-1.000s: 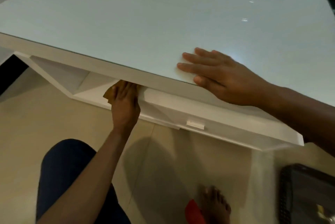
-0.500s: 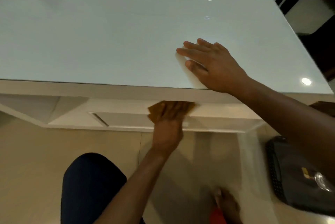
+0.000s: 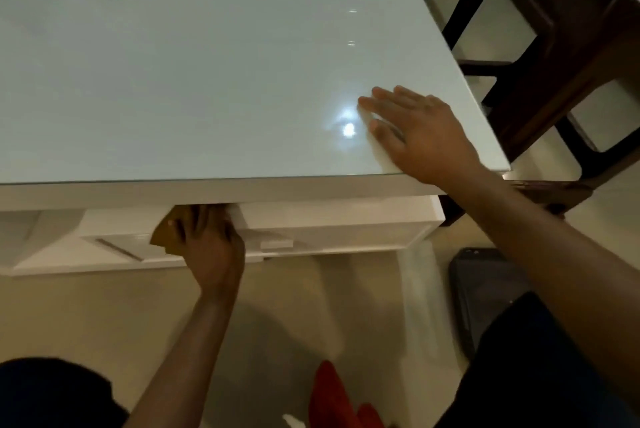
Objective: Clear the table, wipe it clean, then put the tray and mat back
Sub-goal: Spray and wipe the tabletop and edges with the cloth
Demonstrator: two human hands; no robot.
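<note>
A: What sits nearest the camera?

B: At the bottom edge there is dark blue clothing on the left and something red (image 3: 329, 393) low in the middle, over a pale tiled floor (image 3: 86, 316). Two bare forearms reach forward from there.

A: And to the right, on the floor?

B: A dark tray (image 3: 485, 289) lies flat on the tiles, just beside the table's near right corner. The right forearm covers part of it. I cannot pick out a mat.

A: What is the left hand doing?

B: The left hand (image 3: 211, 240) is under the overhang of the table (image 3: 173, 64), on the white lower shelf. Its fingers curl over a brown cloth (image 3: 164, 232) and press it against the shelf front. The cloth pokes out to the left of the knuckles; its far part is hidden beneath the tabletop's edge.

A: So the grip is closed?

B: Closed around the cloth, yes, with the fingers bent over it.

A: And the right hand?

B: The right hand (image 3: 422, 136) lies flat on the glossy white top near the near right corner. Its fingers are straight and slightly spread, pointing left, and it holds nothing. A bright lamp reflection (image 3: 348, 128) shines on the surface just beside its fingertips.

A: Anything farther off?

B: Past the table's right edge stands dark wooden furniture (image 3: 554, 46) with open frames, the pale floor showing through the gaps.
</note>
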